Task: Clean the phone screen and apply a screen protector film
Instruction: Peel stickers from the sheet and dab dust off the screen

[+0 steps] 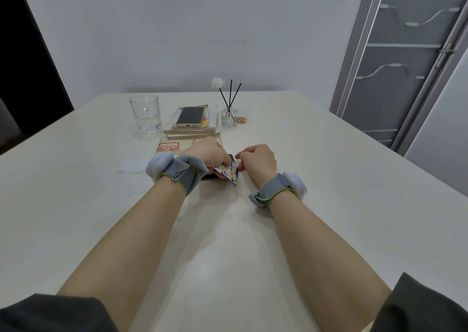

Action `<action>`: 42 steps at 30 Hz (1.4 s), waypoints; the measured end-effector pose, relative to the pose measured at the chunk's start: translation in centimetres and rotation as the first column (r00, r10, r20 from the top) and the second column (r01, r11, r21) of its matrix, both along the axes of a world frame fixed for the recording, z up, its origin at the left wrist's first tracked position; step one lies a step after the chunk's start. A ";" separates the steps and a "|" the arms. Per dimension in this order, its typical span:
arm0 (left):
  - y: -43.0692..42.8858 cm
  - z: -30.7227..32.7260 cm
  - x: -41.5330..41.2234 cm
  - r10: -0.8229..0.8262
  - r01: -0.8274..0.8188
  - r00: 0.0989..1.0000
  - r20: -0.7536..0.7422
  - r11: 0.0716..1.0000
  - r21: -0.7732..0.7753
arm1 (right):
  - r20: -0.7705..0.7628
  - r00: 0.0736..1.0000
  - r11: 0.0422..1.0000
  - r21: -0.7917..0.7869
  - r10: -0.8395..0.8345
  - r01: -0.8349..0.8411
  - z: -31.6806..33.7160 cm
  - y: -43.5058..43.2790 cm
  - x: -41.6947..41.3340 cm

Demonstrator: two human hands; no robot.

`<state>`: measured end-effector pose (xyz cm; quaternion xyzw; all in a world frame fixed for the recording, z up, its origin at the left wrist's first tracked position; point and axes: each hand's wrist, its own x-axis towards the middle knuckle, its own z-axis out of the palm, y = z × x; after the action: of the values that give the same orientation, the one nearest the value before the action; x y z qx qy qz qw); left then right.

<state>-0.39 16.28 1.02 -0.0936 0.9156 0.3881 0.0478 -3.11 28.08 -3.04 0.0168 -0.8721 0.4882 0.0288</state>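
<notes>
Head view: left grip [206,154] holds a printed packet [229,171] over the dark phone [231,157]; right grip [258,160] pinches its corner.

dark phone [231,158] flat, mostly hidden, right of and nearer than the drinking glass [146,114], colourful printed packet [230,171] tilted over it

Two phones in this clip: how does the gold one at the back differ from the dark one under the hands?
The gold phone lies raised on stacked flat boxes at the far side; the dark phone lies on the table, close in. The gold phone is in full view and untouched; the dark phone is mostly hidden under the left hand and right hand, which pinch a printed packet above it. Both lie flat.
</notes>
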 end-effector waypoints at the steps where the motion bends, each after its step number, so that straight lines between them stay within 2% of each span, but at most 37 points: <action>1: -0.2 0.2 -0.2 0.006 -0.006 1.000 0.011 1.000 -0.004 | 0.001 1.000 1.000 0.002 0.001 -0.001 0.0 0.0 0.0; 8: -2.8 0.7 0.5 -0.030 0.031 0.997 0.071 0.999 -0.014 | 0.010 1.000 1.000 0.004 -0.002 0.002 0.0 -0.1 -0.1; 19: -2.4 0.7 0.3 -0.212 0.221 0.972 0.104 0.971 -0.086 | 0.014 1.000 1.000 0.005 -0.005 0.005 -0.1 -0.2 -0.1; 24: -3.3 0.8 0.2 -0.178 0.186 0.979 0.097 0.979 -0.080 | 0.013 1.000 1.000 0.009 0.004 -0.004 -0.1 -0.2 -0.2; 28: -3.1 0.7 0.1 -0.208 0.221 0.970 0.123 0.970 -0.104 | 0.009 1.000 1.000 0.008 -0.001 0.001 -0.1 -0.2 -0.3; 42: -3.1 0.7 0.0 -0.185 0.191 0.980 0.074 0.977 -0.089 | 0.003 1.000 1.000 0.001 0.000 0.000 -0.2 -0.1 -0.4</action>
<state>-0.42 13.22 1.73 -0.0213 0.9359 0.3342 0.1095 -3.53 27.98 -3.28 0.0160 -0.8725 0.4875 0.0273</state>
